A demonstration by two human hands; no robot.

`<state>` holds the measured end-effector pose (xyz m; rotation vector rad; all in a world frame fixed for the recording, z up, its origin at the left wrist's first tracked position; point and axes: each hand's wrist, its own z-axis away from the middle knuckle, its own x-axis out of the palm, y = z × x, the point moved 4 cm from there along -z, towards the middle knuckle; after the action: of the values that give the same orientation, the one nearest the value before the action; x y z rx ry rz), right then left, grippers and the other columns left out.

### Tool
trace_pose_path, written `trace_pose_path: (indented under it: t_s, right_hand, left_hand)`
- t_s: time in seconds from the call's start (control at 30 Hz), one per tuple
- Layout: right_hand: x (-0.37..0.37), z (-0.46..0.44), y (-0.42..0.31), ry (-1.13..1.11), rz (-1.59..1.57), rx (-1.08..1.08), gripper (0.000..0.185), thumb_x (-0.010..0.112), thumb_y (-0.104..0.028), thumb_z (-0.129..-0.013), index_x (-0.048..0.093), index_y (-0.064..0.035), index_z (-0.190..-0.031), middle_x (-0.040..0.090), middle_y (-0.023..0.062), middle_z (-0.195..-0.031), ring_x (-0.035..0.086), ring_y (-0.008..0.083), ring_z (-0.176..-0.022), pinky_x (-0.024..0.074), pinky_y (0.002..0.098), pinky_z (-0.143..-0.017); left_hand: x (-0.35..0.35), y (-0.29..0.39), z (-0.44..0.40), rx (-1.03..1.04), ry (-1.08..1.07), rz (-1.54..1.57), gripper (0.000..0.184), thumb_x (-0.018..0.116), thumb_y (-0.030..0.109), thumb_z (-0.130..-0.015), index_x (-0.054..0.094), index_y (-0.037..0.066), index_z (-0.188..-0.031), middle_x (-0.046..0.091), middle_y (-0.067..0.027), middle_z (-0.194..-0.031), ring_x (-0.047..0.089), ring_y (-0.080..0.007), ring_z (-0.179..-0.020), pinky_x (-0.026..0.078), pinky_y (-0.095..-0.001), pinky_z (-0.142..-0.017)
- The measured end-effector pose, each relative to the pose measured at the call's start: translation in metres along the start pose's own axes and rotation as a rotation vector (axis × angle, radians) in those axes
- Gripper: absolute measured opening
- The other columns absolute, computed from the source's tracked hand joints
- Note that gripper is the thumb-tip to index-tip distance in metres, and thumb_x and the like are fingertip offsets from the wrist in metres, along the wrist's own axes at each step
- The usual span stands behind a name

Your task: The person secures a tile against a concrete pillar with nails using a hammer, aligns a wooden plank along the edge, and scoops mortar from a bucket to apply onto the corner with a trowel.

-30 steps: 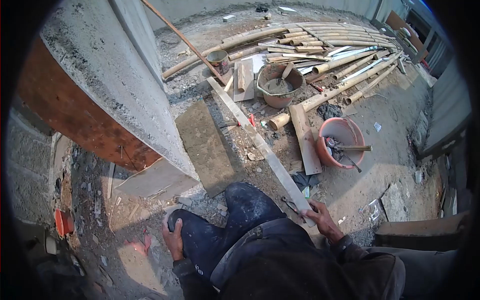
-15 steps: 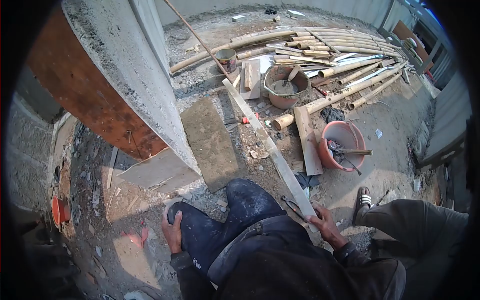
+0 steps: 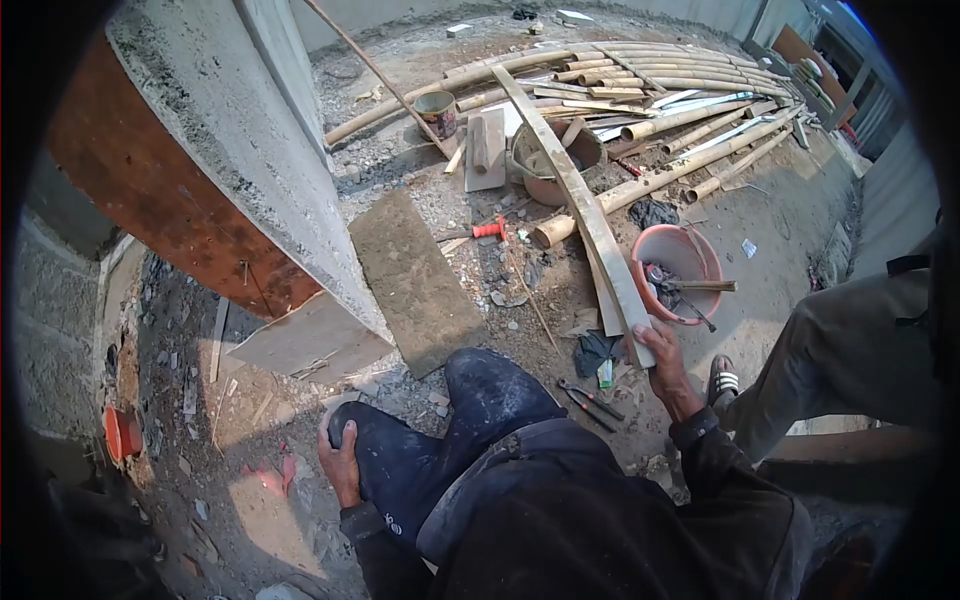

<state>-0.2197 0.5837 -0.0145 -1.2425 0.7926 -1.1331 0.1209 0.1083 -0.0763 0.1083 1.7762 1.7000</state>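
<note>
My right hand (image 3: 664,362) is closed round the near end of a long straight wooden batten (image 3: 570,186), which slants away and up to the left over the orange buckets. My left hand (image 3: 340,464) rests against the side of my left knee, thumb apart, holding nothing; its other fingers are partly hidden. Below the batten's near end, pliers with red-and-black handles (image 3: 592,403) lie on the dirt. Close to my right hand stands an orange bucket with tools in it (image 3: 645,262). Ahead of my knees a flat mud-caked board (image 3: 415,285) lies on the rubble.
A concrete column with a rusty-brown panel (image 3: 170,190) rises at left. Bamboo poles (image 3: 690,140) are heaped at the back, near a mortar-stained bucket (image 3: 590,150). A red-handled tool (image 3: 488,230) lies mid-ground. A person's leg (image 3: 840,350) stands at right.
My right hand has moved up and right with the batten, whose far end has swung over the mortar bucket toward the bamboo. The pliers now show fully. The person's leg at right has shifted.
</note>
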Motion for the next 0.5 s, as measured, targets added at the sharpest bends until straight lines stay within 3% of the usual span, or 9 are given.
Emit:
trace_pose_path:
  t_s: [0.2, 0.27, 0.33, 0.37, 0.43, 0.5]
  right_hand:
    - [-0.025, -0.161, -0.025, 0.128, 0.058, -0.132, 0.033, 0.069, -0.035, -0.095, 0.07, -0.0034, -0.104, 0.066, 0.002, -0.087, 0.061, 0.0108, -0.068, 0.0489, 0.0274, -0.058]
    - [-0.045, -0.239, -0.028, 0.263, 0.295, -0.119, 0.038, 0.07, -0.039, -0.094, 0.071, -0.0026, -0.103, 0.064, 0.0022, -0.086, 0.06, 0.0134, -0.066, 0.0506, 0.03, -0.057]
    - [-0.06, -0.309, -0.033, 0.297, 0.329, -0.094, 0.045, 0.07, -0.048, -0.092, 0.075, -0.0035, -0.09, 0.068, 0.0079, -0.081, 0.065, 0.0227, -0.066, 0.0507, 0.0348, -0.057]
    - [-0.078, -0.355, -0.031, 0.265, 0.918, -0.308, 0.044, 0.07, -0.046, -0.091, 0.073, -0.0031, -0.098, 0.068, 0.0114, -0.089, 0.066, 0.0274, -0.075, 0.0518, 0.0398, -0.064]
    - [-0.062, -0.367, -0.029, 0.212, 1.494, -0.518, 0.044, 0.07, -0.044, -0.091, 0.072, -0.0028, -0.107, 0.068, 0.0149, -0.097, 0.068, 0.0321, -0.083, 0.0529, 0.0447, -0.071]
    - [-0.023, -0.345, -0.042, 0.81, 1.589, -0.486, 0.048, 0.065, -0.038, -0.092, 0.063, -0.0022, -0.124, 0.062, 0.0215, -0.118, 0.064, 0.0401, -0.107, 0.048, 0.0555, -0.086]
  left_hand:
    - [0.0, -0.015, -0.004, 0.022, 0.013, -0.08, 0.06, 0.075, 0.026, -0.094, 0.057, -0.003, -0.145, 0.059, -0.0197, -0.145, 0.053, -0.0306, -0.136, 0.037, -0.0401, -0.117]
    - [0.002, -0.008, -0.002, -0.003, 0.009, -0.08, 0.06, 0.075, 0.025, -0.094, 0.057, -0.003, -0.144, 0.059, -0.0197, -0.146, 0.053, -0.0307, -0.136, 0.037, -0.0402, -0.117]
    - [0.001, -0.006, 0.001, -0.02, 0.005, -0.076, 0.06, 0.075, 0.025, -0.094, 0.057, -0.003, -0.144, 0.058, -0.0197, -0.146, 0.053, -0.0309, -0.137, 0.036, -0.0403, -0.118]
    - [0.001, -0.007, 0.003, -0.03, -0.006, -0.051, 0.06, 0.074, 0.024, -0.094, 0.057, -0.003, -0.145, 0.058, -0.0197, -0.147, 0.052, -0.0305, -0.137, 0.036, -0.0404, -0.118]
    - [0.002, -0.003, 0.001, -0.031, -0.023, -0.036, 0.06, 0.074, 0.023, -0.094, 0.056, -0.003, -0.145, 0.057, -0.0197, -0.147, 0.052, -0.0302, -0.137, 0.036, -0.0405, -0.118]
    - [0.002, 0.002, 0.008, -0.061, -0.035, 0.026, 0.06, 0.071, 0.021, -0.095, 0.054, -0.003, -0.147, 0.057, -0.0193, -0.146, 0.052, -0.0293, -0.137, 0.036, -0.0401, -0.118]
